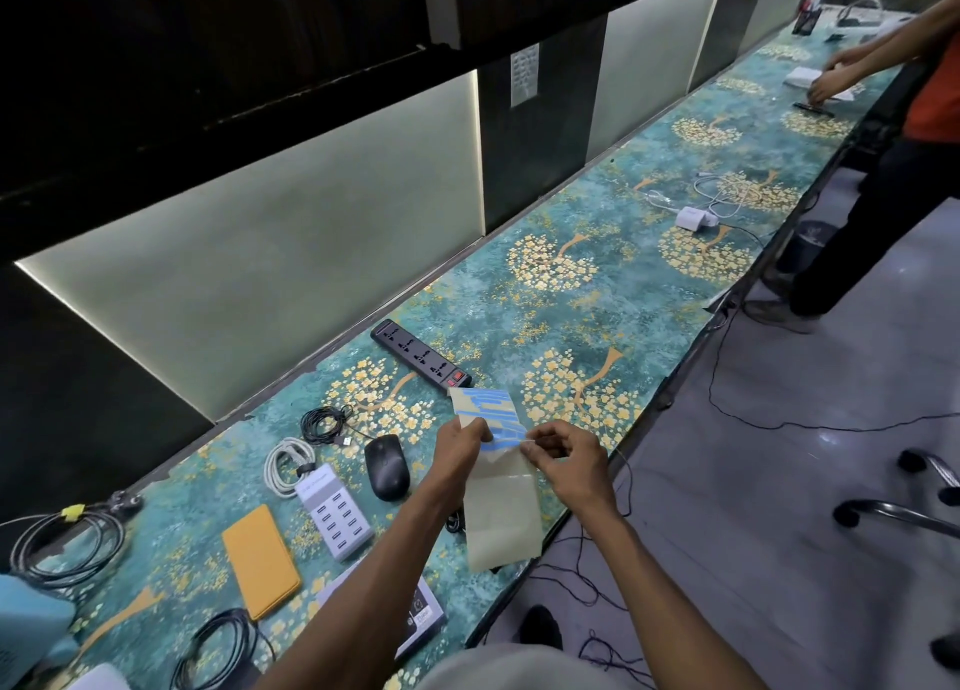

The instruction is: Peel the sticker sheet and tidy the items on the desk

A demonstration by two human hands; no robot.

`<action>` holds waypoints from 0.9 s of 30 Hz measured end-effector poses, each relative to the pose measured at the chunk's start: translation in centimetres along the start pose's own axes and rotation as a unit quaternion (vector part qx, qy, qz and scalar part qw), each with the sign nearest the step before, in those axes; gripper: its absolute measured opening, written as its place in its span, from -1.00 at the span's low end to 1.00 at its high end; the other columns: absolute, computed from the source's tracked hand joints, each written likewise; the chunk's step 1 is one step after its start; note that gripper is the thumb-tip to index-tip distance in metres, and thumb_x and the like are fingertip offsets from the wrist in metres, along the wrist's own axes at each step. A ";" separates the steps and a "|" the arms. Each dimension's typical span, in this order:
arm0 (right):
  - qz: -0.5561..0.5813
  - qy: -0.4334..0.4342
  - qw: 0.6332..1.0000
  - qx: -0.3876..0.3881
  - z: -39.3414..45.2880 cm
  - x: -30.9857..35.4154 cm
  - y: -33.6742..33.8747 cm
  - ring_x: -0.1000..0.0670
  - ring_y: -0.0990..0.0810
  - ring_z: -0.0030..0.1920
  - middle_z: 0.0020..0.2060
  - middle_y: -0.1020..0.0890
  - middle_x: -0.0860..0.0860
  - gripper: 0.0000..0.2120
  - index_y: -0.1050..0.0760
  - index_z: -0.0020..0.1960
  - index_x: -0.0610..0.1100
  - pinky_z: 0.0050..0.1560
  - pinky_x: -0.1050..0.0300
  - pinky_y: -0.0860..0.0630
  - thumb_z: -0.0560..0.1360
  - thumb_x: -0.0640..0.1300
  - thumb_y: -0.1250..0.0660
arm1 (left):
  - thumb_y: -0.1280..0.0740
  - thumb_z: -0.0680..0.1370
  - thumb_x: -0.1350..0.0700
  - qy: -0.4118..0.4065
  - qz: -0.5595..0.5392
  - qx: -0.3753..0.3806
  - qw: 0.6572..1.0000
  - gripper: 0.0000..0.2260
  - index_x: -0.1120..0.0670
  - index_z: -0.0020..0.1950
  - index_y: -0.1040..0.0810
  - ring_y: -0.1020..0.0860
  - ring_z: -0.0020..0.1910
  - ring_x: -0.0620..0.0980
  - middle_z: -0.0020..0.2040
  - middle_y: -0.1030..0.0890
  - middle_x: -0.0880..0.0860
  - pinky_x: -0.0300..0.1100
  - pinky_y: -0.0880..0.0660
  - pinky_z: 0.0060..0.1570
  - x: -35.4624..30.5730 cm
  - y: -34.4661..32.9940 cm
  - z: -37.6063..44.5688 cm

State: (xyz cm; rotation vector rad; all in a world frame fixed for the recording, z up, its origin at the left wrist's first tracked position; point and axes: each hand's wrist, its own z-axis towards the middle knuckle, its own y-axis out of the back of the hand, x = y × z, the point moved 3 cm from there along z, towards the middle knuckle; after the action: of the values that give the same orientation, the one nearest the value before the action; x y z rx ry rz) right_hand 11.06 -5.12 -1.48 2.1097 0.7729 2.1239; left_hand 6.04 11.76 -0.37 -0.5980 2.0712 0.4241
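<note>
Head view is showing the left hand [460, 442] and right hand [563, 455] pinching a blue-printed film sheet [493, 424] above the near counter edge [597, 481]; peeling slowly, pinches staying close together, seems wisest.

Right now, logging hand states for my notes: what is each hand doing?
Left hand: grip pinches the tan sheet with blue strips.
Right hand: grip pinches the same sheet's edge, at the blue strips.
</note>
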 end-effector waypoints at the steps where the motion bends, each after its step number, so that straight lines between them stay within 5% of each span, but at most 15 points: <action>1: -0.002 0.003 1.000 0.000 0.0 0.0 0.2 0.16 -0.68 -0.20 -0.25 -0.73 0.06 -0.93 -0.70 -0.10 -0.09 -0.17 0.34 -0.58 0.45 -0.15 -0.57 | -0.31 0.40 0.27 -0.002 0.006 0.005 1.000 -0.91 0.15 -0.25 -0.41 -0.37 -0.41 0.04 -0.33 -0.48 0.08 -0.20 -0.32 -0.37 0.0 -0.2 0.0; 13: 0.089 -0.045 0.993 -0.060 2.3 0.4 2.2 0.10 -0.60 -0.43 -0.42 -0.69 0.05 -0.87 -0.72 -0.20 0.00 -0.33 0.17 -0.56 0.45 -0.21 -0.56 | -0.34 0.41 0.30 -0.004 0.022 0.007 1.000 -0.94 0.21 -0.15 -0.58 -0.56 -0.29 0.13 -0.19 -0.66 0.16 -0.07 -0.49 -0.26 0.1 -1.5 1.5; 17: 0.126 -0.055 0.990 -0.010 2.9 1.0 1.7 0.00 -0.70 -0.38 -0.35 -0.72 -0.13 -0.93 -0.72 -0.10 -0.25 -0.33 0.13 -0.62 0.46 -0.37 -0.49 | -0.44 0.47 0.30 0.018 0.047 0.015 0.999 -0.87 0.22 -0.02 -0.55 -0.59 -0.25 0.12 -0.13 -0.62 0.19 -0.03 -0.55 -0.23 2.1 -1.8 2.2; 21: 0.152 -0.049 0.987 0.032 2.4 1.4 0.7 -0.12 -0.73 -0.30 -0.32 -0.73 -0.16 -0.94 -0.71 -0.09 -0.23 -0.22 0.06 -0.70 0.52 -0.32 -0.46 | -0.48 0.49 0.30 0.048 0.049 -0.038 0.997 -0.70 0.19 0.13 -0.44 -0.51 -0.31 0.09 -0.16 -0.57 0.23 -0.07 -0.46 -0.29 3.5 -0.1 1.6; 24: 0.162 -0.056 0.983 0.061 1.9 1.7 -1.1 -0.13 -0.72 -0.29 -0.29 -0.72 -0.19 -0.93 -0.70 -0.10 -0.23 -0.23 0.04 -0.68 0.54 -0.29 -0.46 | -0.38 0.51 0.35 0.049 0.026 -0.079 0.995 -0.81 0.24 0.08 -0.46 -0.44 -0.45 0.04 -0.28 -0.54 0.20 -0.18 -0.33 -0.45 3.5 2.6 0.6; 27: 0.154 -0.066 0.978 0.121 1.6 2.3 -4.2 -0.11 -0.73 -0.30 -0.28 -0.73 -0.22 -0.95 -0.68 -0.03 -0.29 -0.25 0.07 -0.66 0.51 -0.33 -0.47 | -0.35 0.54 0.31 0.037 0.006 -0.120 0.992 -0.94 0.20 -0.02 -0.54 -0.59 -0.34 0.08 -0.21 -0.61 0.17 -0.13 -0.46 -0.34 3.4 5.5 -1.3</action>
State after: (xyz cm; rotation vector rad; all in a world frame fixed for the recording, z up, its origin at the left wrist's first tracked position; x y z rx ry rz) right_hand 11.11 -0.08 -1.05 2.6204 0.7670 2.0878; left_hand 0.50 14.78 -2.22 -0.7538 2.1101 0.6737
